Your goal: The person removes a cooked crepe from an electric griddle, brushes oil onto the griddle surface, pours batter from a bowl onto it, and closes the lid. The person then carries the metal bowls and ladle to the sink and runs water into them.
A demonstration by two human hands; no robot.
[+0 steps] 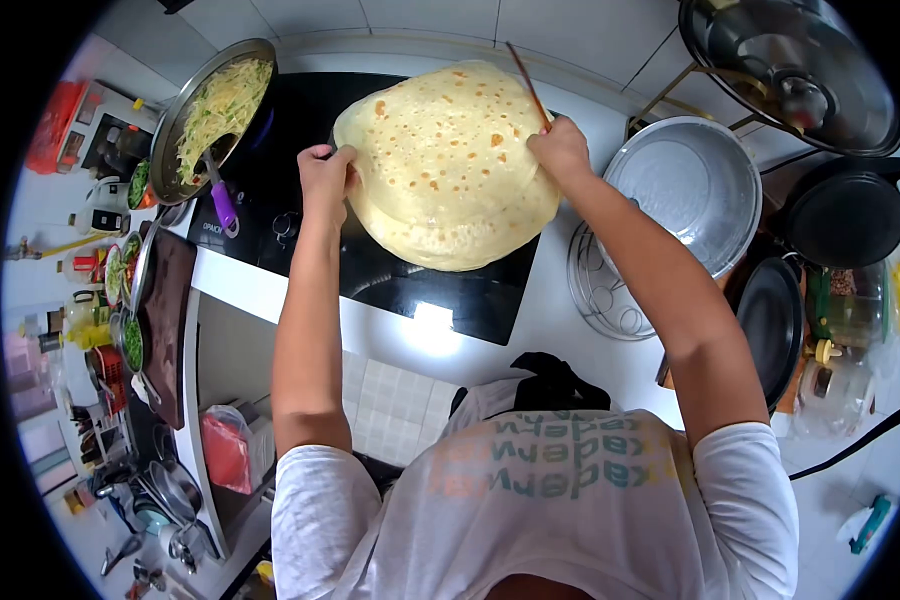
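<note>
A large thin pancake (pixel 440 165), pale yellow with browned spots, spreads between my two hands over the black cooktop (pixel 470 315). My left hand (pixel 328 180) pinches its left edge between thumb and fingers. At the right edge, my right hand (pixel 562 155) is closed on the pancake and also on brown chopsticks (pixel 527 82), which point up and away; whether there is one stick or two I cannot tell. The pancake's lower edge folds under a little. Whatever lies beneath it is hidden.
Left on the cooktop, a tilted pan (pixel 175 105) holds shredded food and a purple-handled spatula (pixel 222 205). To the right are a metal pot (pixel 685 185), a wire rack (pixel 610 310) and black pans (pixel 770 330). A dark cutting board (pixel 175 320) lies left.
</note>
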